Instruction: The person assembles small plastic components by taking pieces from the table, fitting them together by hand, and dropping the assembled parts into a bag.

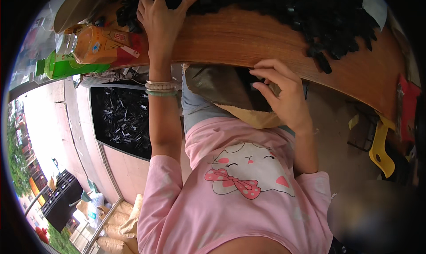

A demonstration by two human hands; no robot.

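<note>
My left hand (163, 17) reaches over the far part of the wooden table (222, 34), its fingers spread and thumb stretched out. It is beside a long heap of small black parts (310, 14), and no object shows in its grasp. My right hand (286, 94) is at the table's near edge, above my lap, with thumb and fingers bent toward each other. Whatever lies between those fingertips is too dark and small to name. Beneath that hand, a dark brown sheet or sack (208, 85) with a ragged tan edge covers my lap; black shows inside it.
An orange drink bottle (106, 45) and a green bottle (71, 68) lie at the table's left. Below them stands a black bin (120, 121) of small black parts. On the right are a red packet (407, 107) and a yellow plastic piece (380, 152). A blurred person is at lower right.
</note>
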